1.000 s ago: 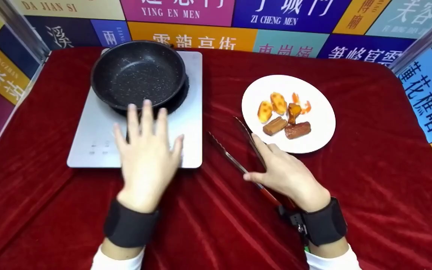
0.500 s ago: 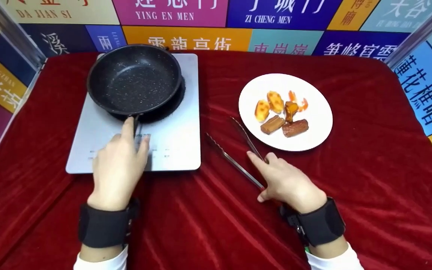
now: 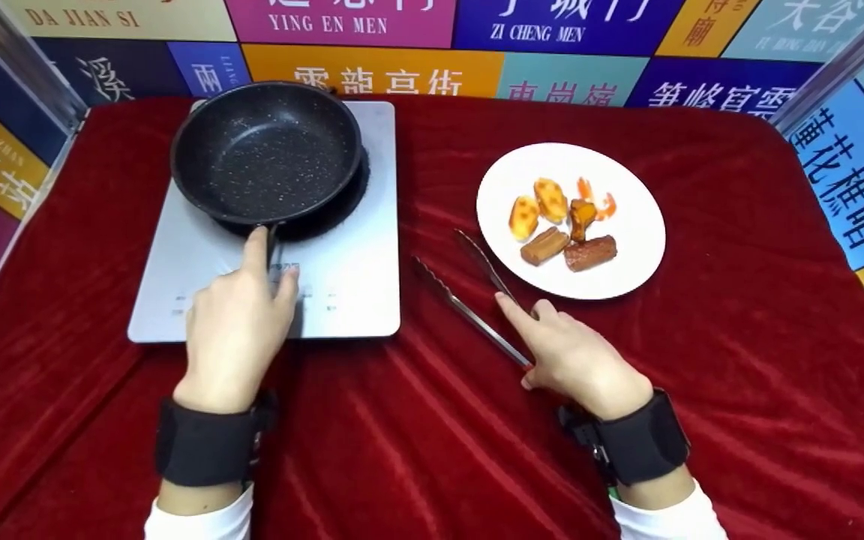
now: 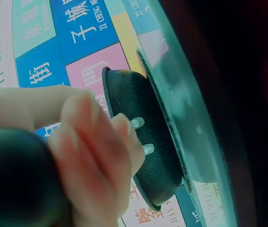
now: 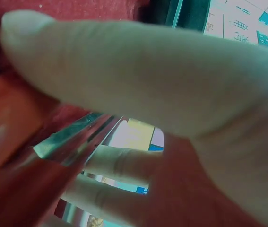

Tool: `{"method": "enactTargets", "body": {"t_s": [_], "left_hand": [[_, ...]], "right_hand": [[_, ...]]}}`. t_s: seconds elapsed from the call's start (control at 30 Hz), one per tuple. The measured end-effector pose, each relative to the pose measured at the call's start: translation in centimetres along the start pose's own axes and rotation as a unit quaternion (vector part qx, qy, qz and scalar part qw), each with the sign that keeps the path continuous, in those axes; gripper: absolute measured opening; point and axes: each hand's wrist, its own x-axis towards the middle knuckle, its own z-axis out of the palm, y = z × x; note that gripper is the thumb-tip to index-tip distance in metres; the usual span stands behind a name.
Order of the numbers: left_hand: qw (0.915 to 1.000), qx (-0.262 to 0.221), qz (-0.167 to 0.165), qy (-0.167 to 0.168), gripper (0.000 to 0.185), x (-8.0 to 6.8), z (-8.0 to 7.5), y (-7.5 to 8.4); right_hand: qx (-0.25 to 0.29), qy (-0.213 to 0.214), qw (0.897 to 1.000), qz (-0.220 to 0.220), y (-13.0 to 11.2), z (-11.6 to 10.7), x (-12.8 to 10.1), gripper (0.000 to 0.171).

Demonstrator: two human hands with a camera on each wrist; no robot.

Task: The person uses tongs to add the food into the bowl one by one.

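Observation:
My left hand (image 3: 229,330) grips the handle of a black speckled frying pan (image 3: 267,150), its index finger stretched along the handle toward the pan. The pan is over the round burner of a white induction cooktop (image 3: 357,300). In the left wrist view, curled fingers (image 4: 91,151) hide the handle in front of the pan's side. My right hand (image 3: 578,352) holds metal tongs (image 3: 481,322) with red handles, their tips spread apart and pointing forward-left. The thumb (image 5: 100,71) lies over the red handle (image 5: 11,109) in the right wrist view.
A white plate (image 3: 638,202) right of the tongs bears two yellow browned slices (image 3: 550,199), brown chunks (image 3: 591,253) and orange-white shrimp (image 3: 606,206). Red velvet cloth (image 3: 417,450) covers the table. Panels with coloured lettering (image 3: 372,71) stand behind it.
My left hand has come from spread fingers over the pan's front to a grip on its handle. The right hand has slid back along the tongs toward the red handles.

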Motion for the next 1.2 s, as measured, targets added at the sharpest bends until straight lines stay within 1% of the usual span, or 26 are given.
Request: {"method": "enactTargets", "body": {"t_s": [0.23, 0.3, 0.4, 0.57, 0.67, 0.77, 0.97, 1.1, 1.2], "left_hand": [[0.9997, 0.018, 0.003, -0.017, 0.056, 0.1, 0.0, 0.2], [0.9996, 0.021, 0.005, -0.018, 0.056, 0.2, 0.0, 0.2], [0.9996, 0.02, 0.005, -0.019, 0.057, 0.3, -0.1, 0.2], [0.9994, 0.02, 0.0, -0.029, 0.058, 0.3, -0.2, -0.1], [0.9989, 0.023, -0.004, -0.04, 0.059, 0.2, -0.1, -0.2], [0.9987, 0.022, -0.005, -0.046, 0.06, 0.1, -0.1, -0.2], [0.9983, 0.022, -0.008, -0.053, 0.06, 0.2, -0.2, -0.2], [0.9979, 0.018, -0.016, -0.06, 0.061, 0.3, -0.3, -0.2], [0.9974, 0.011, -0.025, -0.067, 0.062, 0.2, -0.3, -0.2]], "right_hand": [[-0.022, 0.047, 0.999, 0.003, 0.9, -0.2, 0.0, 0.095], [-0.022, 0.052, 0.998, 0.005, 1.0, -0.4, 0.0, 0.092], [-0.015, 0.044, 0.999, 0.017, 1.2, -0.8, 0.2, 0.084], [-0.009, 0.024, 0.999, 0.04, 1.3, -1.4, 0.3, 0.063], [0.0, 0.015, 0.999, 0.041, 1.5, -1.7, 0.1, 0.053], [0.01, 0.019, 0.999, 0.04, 1.9, -2.0, 0.0, 0.048], [0.026, 0.047, 0.998, 0.033, 2.8, -2.8, -0.5, 0.044], [0.035, 0.073, 0.996, 0.027, 3.4, -3.5, -0.8, 0.037], [0.034, 0.096, 0.994, 0.025, 3.9, -3.9, -1.2, 0.037]]}}
